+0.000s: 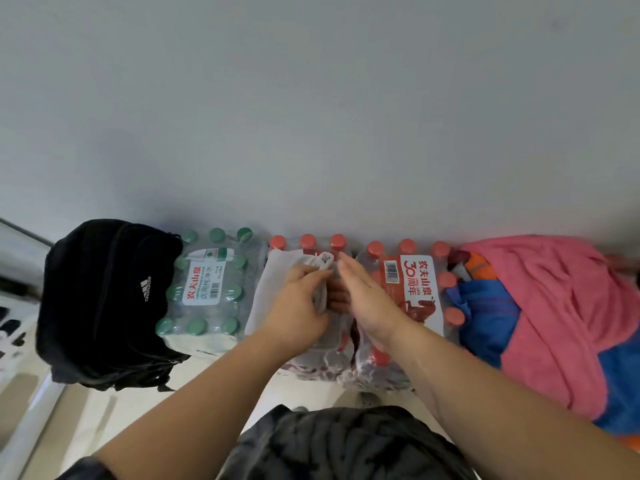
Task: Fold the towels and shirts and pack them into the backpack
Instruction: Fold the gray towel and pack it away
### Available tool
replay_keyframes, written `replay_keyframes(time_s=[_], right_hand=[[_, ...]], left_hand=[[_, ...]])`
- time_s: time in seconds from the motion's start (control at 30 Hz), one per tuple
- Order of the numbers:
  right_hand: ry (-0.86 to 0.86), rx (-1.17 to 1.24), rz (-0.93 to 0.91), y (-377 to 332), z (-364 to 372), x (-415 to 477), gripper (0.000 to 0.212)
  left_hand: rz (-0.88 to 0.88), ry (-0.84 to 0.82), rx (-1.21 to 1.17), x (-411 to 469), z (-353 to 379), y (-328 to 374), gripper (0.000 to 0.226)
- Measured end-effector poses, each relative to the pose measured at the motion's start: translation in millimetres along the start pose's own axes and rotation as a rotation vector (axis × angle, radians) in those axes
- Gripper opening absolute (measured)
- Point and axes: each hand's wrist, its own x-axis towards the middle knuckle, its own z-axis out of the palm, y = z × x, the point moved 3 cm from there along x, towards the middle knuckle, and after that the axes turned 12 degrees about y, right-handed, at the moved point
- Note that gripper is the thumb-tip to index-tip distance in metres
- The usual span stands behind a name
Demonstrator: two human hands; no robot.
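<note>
A small grey-white towel [273, 278] lies on the middle pack of red-capped bottles [322, 358], partly folded. My left hand [298, 306] grips the towel's folded right edge, fingers curled round the cloth. Just to its right, my right hand [367, 299] is held flat, fingers straight, edge-on beside the fold. The black backpack [104, 306] stands at the far left against the wall, its opening hidden from view. A heap of pink [554, 306] and blue cloth [485, 323] lies at the right.
A pack of green-capped water bottles [204, 289] sits between the backpack and the towel. Another red-capped pack [415, 289] with a red label is right of my hands. A plain grey wall [311, 116] rises directly behind everything. Pale floor [104, 417] shows below.
</note>
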Motion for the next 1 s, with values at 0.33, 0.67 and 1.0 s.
replay_keyframes(time_s=[0.33, 0.67, 1.0], right_hand=[[0.063, -0.372, -0.104, -3.6, -14.4, 13.1, 0.028], [0.076, -1.255, -0.679, -18.0, -22.0, 8.1, 0.05], [-0.186, -1.46, -0.719, -23.3, -16.3, 27.7, 0.053]], left_hand=[[0.11, 0.322, 0.236, -9.5, -14.7, -9.6, 0.04], [0.076, -0.052, 0.727, 0.3, 26.4, -43.0, 0.107], [0.119, 0.074, 0.548, -6.0, 13.4, -45.7, 0.099]])
